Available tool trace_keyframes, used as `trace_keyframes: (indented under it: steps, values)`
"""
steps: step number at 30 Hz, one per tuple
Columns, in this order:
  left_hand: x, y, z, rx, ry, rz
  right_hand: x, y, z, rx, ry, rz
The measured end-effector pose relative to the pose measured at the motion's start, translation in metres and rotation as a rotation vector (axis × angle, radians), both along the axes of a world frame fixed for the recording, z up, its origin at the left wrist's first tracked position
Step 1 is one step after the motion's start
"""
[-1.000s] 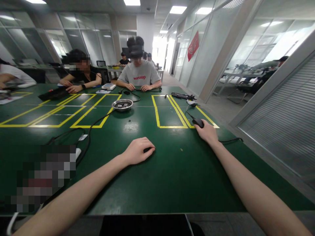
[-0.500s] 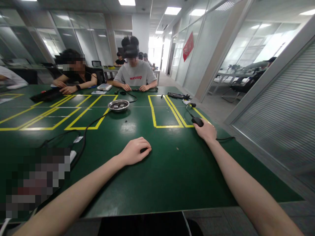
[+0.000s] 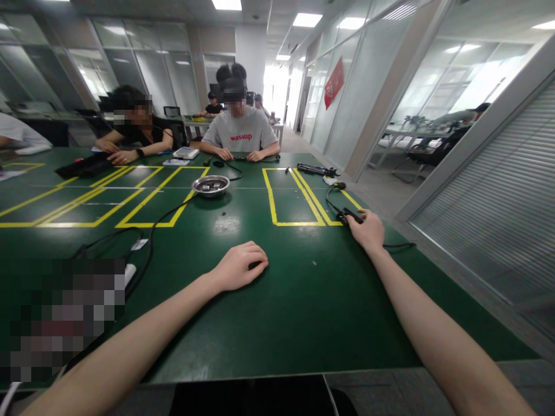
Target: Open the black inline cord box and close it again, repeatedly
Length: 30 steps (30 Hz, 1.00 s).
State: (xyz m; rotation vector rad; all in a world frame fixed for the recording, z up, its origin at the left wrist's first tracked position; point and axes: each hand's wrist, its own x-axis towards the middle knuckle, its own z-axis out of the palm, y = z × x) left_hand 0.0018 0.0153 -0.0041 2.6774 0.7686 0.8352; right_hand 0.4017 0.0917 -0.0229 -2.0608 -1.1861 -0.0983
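Right hand (image 3: 369, 230) grips a black corded device (image 3: 350, 216) on the green table (image 3: 281, 306); left hand (image 3: 239, 266) rests curled

A green table (image 3: 277, 312) marked with yellow tape (image 3: 271, 199) fills the foreground. Glass partitions (image 3: 381, 81) run from one to three o'clock, a red banner (image 3: 333, 82) on one. Ceiling panels (image 3: 307, 19) glow at twelve. More desks (image 3: 405, 134) stand at two o'clock on grey floor (image 3: 377, 193).

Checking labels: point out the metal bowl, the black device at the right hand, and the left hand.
metal bowl (image 3: 210, 185), head view, near rim.
black device (image 3: 349, 216), head view, exposed body.
left hand (image 3: 238, 267), head view, back of hand.
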Motion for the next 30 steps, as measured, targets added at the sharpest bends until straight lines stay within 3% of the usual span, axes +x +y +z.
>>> trace_keyframes:
  steps: [3, 10, 23, 30]
  values:
    - [0.000, 0.000, 0.000, -0.004, 0.010, -0.001, 0.004, -0.001, 0.003, 0.013, 0.120, -0.042]
    - [-0.001, 0.002, -0.001, -0.003, 0.010, -0.005, 0.006, -0.004, 0.007, -0.021, 0.154, -0.052]
    - [-0.002, 0.002, -0.001, 0.005, 0.020, -0.007, -0.002, -0.004, 0.008, 0.032, -0.050, 0.057]
    - [-0.002, 0.002, -0.002, -0.001, 0.015, -0.009, 0.007, -0.002, 0.007, 0.096, -0.060, 0.000]
